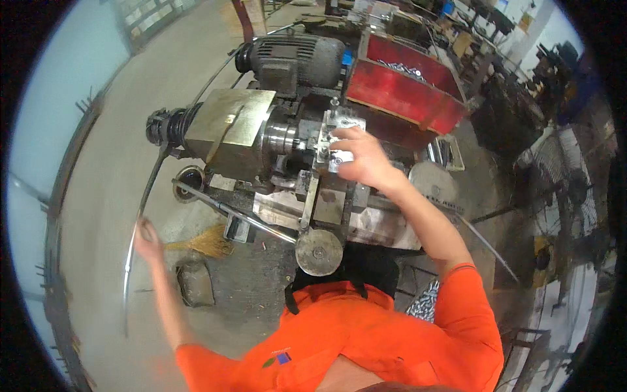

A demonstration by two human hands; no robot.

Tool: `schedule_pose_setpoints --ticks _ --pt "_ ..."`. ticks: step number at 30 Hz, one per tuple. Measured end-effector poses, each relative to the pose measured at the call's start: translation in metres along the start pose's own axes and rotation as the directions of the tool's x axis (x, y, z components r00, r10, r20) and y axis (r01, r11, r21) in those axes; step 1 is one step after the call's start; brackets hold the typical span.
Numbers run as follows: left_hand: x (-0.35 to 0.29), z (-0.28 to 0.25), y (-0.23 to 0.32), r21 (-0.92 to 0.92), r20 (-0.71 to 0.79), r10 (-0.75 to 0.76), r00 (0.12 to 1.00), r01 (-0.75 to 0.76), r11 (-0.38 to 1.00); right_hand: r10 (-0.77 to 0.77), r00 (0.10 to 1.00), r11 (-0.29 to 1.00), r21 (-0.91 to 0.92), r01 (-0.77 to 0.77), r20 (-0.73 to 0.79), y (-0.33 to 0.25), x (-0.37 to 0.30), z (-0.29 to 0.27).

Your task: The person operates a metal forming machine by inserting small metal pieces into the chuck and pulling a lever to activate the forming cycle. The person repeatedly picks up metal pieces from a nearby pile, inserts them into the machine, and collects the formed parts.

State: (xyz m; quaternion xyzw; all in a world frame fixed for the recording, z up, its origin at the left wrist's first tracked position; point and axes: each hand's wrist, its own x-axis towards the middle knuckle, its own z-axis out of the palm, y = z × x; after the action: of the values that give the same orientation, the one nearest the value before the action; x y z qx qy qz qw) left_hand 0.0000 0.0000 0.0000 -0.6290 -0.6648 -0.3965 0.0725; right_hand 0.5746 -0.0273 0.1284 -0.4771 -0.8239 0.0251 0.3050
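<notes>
My left hand (149, 243) is closed around a long metal lever rod (155, 179), which runs down from the left end of the machine. Over a bright metal fixture block (341, 121) my right hand (363, 159) reaches in from the right, fingers curled and gripping its near side. Whether a small part lies under those fingers is hidden. Just left of the block sits the shiny round spindle chuck (281, 138). A flat metal cover plate (232, 117) lies over the housing behind it.
An electric motor (297, 60) stands behind. A red bin (398, 95) at the far right holds small metal pieces. Another handle bar (241, 215) and a round metal disc (319, 252) jut toward me. Near the left side lie a straw broom (206, 243) and a dustpan-like tray (194, 283).
</notes>
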Motion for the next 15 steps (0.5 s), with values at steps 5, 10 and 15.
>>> schedule_pose_setpoints --ticks 5,10,15 --pt "-0.126 0.174 0.021 0.253 0.778 -0.3 0.552 0.161 0.954 0.264 0.961 0.959 -0.08 -0.27 -0.081 0.03 -0.121 -0.076" --pt "-0.091 0.156 0.079 0.289 0.931 -0.089 0.354 -0.565 0.773 0.667 0.741 0.732 -0.12 -0.671 -0.078 0.032 -0.241 -0.116" --pt "-0.077 0.153 0.063 0.328 0.836 -0.031 0.547 -0.456 0.827 0.8 0.521 0.411 -0.36 -0.837 -0.298 0.077 -0.364 -0.138"
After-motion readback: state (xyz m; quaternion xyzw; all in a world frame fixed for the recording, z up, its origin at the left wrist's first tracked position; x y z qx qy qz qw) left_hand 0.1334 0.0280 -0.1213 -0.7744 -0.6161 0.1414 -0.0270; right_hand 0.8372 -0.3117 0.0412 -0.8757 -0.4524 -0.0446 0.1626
